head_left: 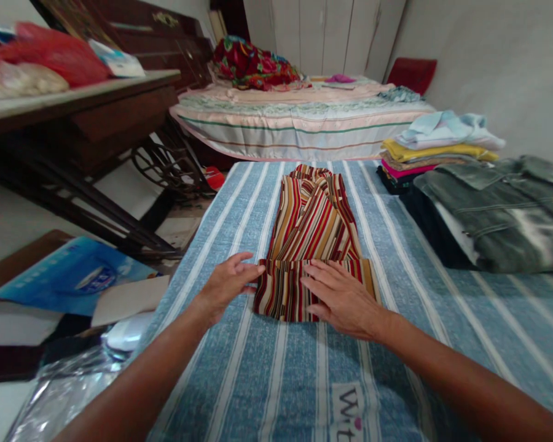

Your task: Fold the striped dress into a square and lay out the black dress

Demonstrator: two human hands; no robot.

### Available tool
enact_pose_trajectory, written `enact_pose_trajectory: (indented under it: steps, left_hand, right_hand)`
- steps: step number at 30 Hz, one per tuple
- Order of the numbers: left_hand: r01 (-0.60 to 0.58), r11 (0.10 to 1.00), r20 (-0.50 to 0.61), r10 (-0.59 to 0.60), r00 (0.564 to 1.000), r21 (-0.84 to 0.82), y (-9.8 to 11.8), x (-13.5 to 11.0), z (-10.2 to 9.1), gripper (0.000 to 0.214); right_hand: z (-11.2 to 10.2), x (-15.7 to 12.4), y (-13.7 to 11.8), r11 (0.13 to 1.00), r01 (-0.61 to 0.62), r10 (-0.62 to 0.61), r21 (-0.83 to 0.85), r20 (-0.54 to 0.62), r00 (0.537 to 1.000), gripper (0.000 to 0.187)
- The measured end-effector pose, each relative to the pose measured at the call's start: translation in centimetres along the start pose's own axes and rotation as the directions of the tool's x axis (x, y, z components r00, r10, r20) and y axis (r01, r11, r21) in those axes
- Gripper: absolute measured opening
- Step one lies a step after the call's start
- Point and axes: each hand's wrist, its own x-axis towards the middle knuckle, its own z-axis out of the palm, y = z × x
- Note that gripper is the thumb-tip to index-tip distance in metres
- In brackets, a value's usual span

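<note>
A shirt with red, tan and brown stripes (314, 221) lies folded lengthwise on a blue bedspread with white stripes (424, 307). Its near hem is turned up into a flat band. My left hand (225, 287) rests at the left end of that band, fingers stretched out and touching the cloth. My right hand (338, 296) lies flat on the band's right half, fingers spread, pressing it down. Neither hand grips anything.
Folded clothes (435, 150) are stacked at the right, with a grey-green jacket (498, 212) beside them. A second bed (299, 120) with a heap of red fabric stands behind. A dark wooden table (74, 116) and a blue bag (71, 276) are on the left.
</note>
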Motion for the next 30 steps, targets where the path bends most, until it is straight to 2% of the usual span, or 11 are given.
enact_pose_trajectory:
  steps: [3,7,10,12,15,18,20,21,23,25,30]
  left_hand:
    - [0.005,1.0,-0.013,-0.005,1.0,-0.013,-1.0,-1.4,0.3,0.077]
    - [-0.052,0.998,0.146,0.045,0.988,0.041,-2.2,-2.6,0.5,0.082]
    - [-0.133,0.941,0.078,0.114,0.99,0.311,-3.1,-2.7,0.3,0.079]
    - [-0.16,0.848,0.02,0.174,0.985,0.505,-3.7,-2.5,0.0,0.073]
    - [-0.189,0.715,-0.022,0.274,0.961,0.673,-4.3,-2.7,-0.3,0.064]
    - [-0.32,0.535,0.015,0.497,0.868,0.782,-4.2,-3.8,0.1,0.053]
    - [-0.464,0.377,0.162,0.609,0.776,0.802,-4.0,-4.8,0.7,0.048]
    - [-0.532,0.308,0.261,0.615,0.744,0.789,-3.9,-5.3,1.1,0.048]
    - [-0.631,0.204,0.45,0.543,0.709,0.748,-3.7,-6.1,2.0,0.056]
    - [-0.671,0.136,0.572,0.418,0.706,0.729,-3.5,-6.3,3.0,0.069]
    - [-0.632,0.104,0.614,0.16,0.773,0.768,-2.9,-4.9,4.4,0.081]
  right_hand:
    - [2.0,0.1,0.1,0.998,-0.046,0.04,0.052,0.103,0.994,0.063]
    - [3.2,-0.1,0.8,0.993,-0.082,0.067,0.089,0.161,0.985,0.067]
    - [3.4,-0.2,0.9,0.99,-0.09,0.073,0.106,0.158,0.985,0.068]
    - [3.3,-0.1,0.9,0.988,-0.097,0.077,0.122,0.16,0.984,0.068]
    - [3.0,0.0,0.7,0.985,-0.108,0.086,0.134,0.16,0.983,0.07]
    - [2.1,-0.5,0.1,0.99,-0.087,0.071,0.11,0.135,0.988,0.078]
    - [1.5,-1.5,-0.5,0.996,-0.051,0.041,0.074,0.122,0.992,0.08]
    - [1.2,-2.1,-0.9,0.998,-0.037,0.031,0.05,0.124,0.992,0.077]
    - [0.9,-3.4,-1.5,0.999,-0.037,0.037,-0.008,0.13,0.991,0.071]
    - [1.0,-4.5,-1.8,0.996,-0.052,0.061,-0.072,0.13,0.99,0.073]
    - [1.8,-4.8,-1.3,0.966,-0.117,0.14,-0.231,0.088,0.986,0.062]
